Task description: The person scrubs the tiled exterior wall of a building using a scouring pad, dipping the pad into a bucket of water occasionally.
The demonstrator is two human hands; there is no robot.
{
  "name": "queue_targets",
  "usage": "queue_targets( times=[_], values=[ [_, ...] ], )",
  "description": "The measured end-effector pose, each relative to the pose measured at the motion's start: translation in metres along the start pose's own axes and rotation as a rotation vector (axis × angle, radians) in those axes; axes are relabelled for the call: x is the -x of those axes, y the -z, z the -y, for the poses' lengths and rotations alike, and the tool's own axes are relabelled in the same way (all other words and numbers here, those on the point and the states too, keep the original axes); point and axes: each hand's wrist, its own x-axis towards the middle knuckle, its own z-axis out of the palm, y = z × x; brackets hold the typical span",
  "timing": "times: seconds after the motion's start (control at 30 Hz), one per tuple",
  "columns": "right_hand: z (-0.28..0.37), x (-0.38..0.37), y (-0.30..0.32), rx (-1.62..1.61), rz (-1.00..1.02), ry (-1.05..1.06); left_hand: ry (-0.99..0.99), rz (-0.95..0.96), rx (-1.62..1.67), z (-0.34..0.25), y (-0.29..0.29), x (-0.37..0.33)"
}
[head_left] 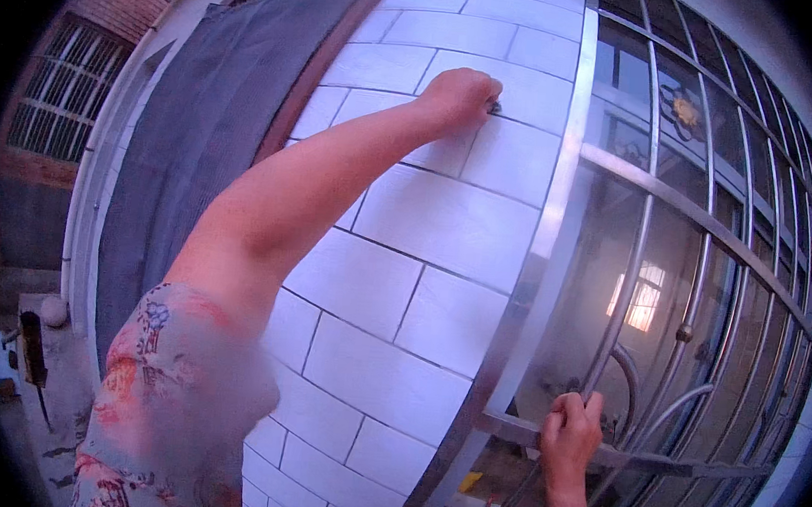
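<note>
My left arm, in a flowered short sleeve, stretches up across a white tiled wall (380, 285). High on those tiles, my left hand (459, 97) is closed, its knuckles facing up. A small dark bit (494, 107) shows at its fingertips against the tile, too small to name. Lower down on the right, my right hand (570, 435) is raised with curled fingers around a metal bar (604, 347) of the window grille, just above the grille's lower crosspiece. Part of its grip is hidden behind the fingers.
The shiny metal grille (691, 212) covers a glass window beside the wall. To the left hangs a dark grey door curtain (183, 144). Beyond it stand a brick wall with a barred window (67, 88) and a dark long-handled thing (32, 350).
</note>
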Motion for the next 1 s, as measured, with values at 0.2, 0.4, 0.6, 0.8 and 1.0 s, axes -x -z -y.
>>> queue_targets(
  times=[0.2, 0.4, 0.6, 0.8, 1.0],
  values=[
    [0.002, -0.002, -0.005, 0.059, -0.039, 0.022, 0.151, 0.096, -0.147, 0.049, 0.010, 0.008],
    [-0.002, -0.001, -0.007, 0.001, -0.025, 0.015, -0.034, -0.005, -0.056, -0.001, -0.001, -0.005],
    [0.005, -0.002, -0.002, 0.009, -0.032, 0.017, 0.021, -0.061, -0.070, 0.050, 0.004, 0.018],
    [0.003, -0.001, -0.008, 0.047, -0.029, -0.012, -0.040, -0.107, 0.020, 0.012, -0.022, -0.007],
    [0.000, -0.001, 0.000, -0.035, -0.022, 0.034, -0.086, -0.055, -0.034, 0.010, -0.010, -0.004]
  ],
)
